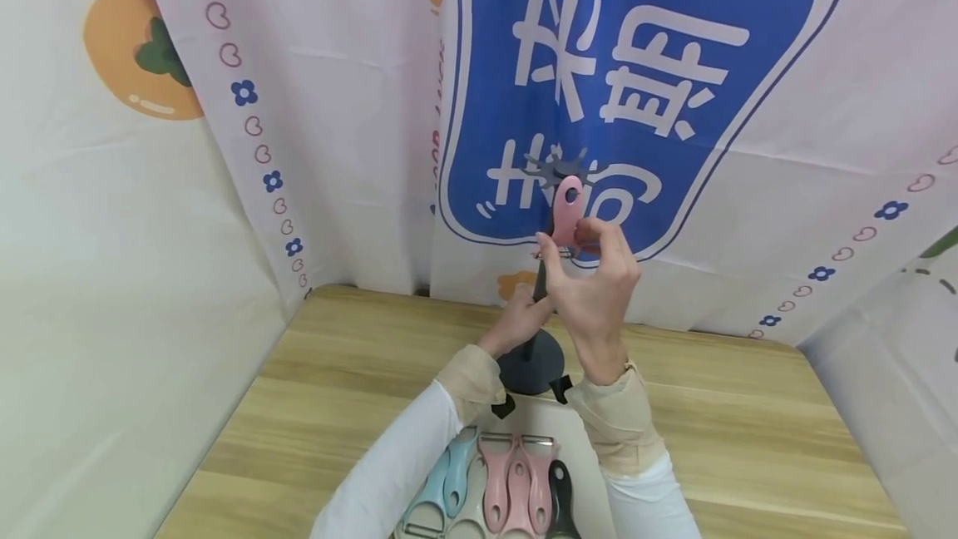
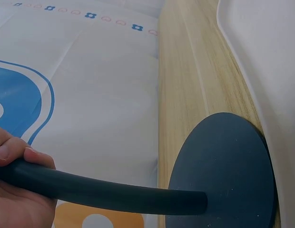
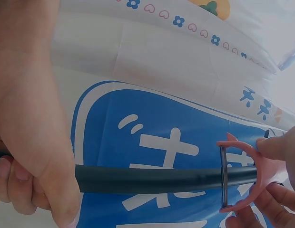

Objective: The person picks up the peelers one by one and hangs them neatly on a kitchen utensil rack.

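Observation:
A dark stand with a round base [image 1: 550, 368] and a ring of hooks [image 1: 540, 170] at its top stands on the table. My left hand [image 1: 518, 323] wraps its fingers round the pole [image 2: 114, 194], about midway up. Higher up, my right hand [image 1: 602, 289] pinches a pink peeler [image 1: 565, 227] near its head between thumb and fingers. The peeler's handle points up, its hole overlapping the hooks in the head view. Its metal blade [image 3: 224, 175] faces down, crossing in front of the pole in the right wrist view.
A white tray [image 1: 587, 460] lies in front of the base. On it are several peelers: blue [image 1: 430, 491], whitish [image 1: 473, 496], pink [image 1: 496, 481] and black [image 1: 560, 489]. Behind the wooden table [image 1: 748, 431] hangs a printed white and blue cloth [image 1: 359, 148].

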Motion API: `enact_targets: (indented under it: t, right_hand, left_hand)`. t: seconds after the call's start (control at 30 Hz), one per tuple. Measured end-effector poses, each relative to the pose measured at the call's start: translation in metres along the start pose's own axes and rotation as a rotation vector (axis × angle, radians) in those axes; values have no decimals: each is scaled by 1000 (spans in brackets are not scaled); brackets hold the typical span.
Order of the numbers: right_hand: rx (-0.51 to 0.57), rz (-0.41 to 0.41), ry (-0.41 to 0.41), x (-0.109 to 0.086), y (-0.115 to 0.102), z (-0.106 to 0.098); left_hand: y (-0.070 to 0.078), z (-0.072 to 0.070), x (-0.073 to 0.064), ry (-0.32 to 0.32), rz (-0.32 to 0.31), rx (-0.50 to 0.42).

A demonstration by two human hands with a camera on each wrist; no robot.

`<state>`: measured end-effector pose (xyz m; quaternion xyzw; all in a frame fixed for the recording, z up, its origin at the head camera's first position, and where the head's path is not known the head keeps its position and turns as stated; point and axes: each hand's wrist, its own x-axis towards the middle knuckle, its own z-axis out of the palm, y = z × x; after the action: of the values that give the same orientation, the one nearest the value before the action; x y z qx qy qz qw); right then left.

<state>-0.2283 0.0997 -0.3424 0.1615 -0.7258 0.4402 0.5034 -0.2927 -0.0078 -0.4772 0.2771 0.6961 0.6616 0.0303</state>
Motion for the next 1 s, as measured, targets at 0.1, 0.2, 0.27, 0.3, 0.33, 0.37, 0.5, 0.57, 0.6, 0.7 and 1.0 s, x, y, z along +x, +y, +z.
enact_targets:
  t: [0.1, 0.2, 0.27, 0.3, 0.33, 0.37, 0.5, 0.57, 0.6, 0.7, 1.0]
  right_hand:
    - [-7, 2, 0, 0, 0, -1]
    - [-11, 0, -2, 0, 0, -1]
    - [-9, -3, -3, 1, -1, -1]
    - [-8, -4, -3, 1, -1, -1]
    - [-7, -6, -2, 1, -1, -1]
    - [-8, -7, -2, 1, 0, -1]
    - [-17, -7, -1, 1, 0, -1]
    - [-27, -4, -1, 1, 1, -2]
    - [-31, -2, -1, 1, 1, -3]
    - [-36, -2, 0, -1, 1, -7]
    - [-34, -18, -16, -21, -1, -28]
  left_hand:
    - [0, 1, 1, -11, 5, -12]
    - [0, 1, 1, -16, 6, -22]
    - [0, 1, 1, -16, 2, -24]
    - [1, 1, 1, -17, -1, -25]
    - [1, 1, 1, -17, -4, -28]
    - [1, 1, 1, -17, -6, -30]
    - [1, 1, 0, -18, -15, -33]
    - [2, 1, 0, -13, -12, -23]
    - [2, 1, -1, -10, -11, -17]
    - [1, 1, -1, 0, -12, 2]
    - [2, 2, -1, 31, -95, 25]
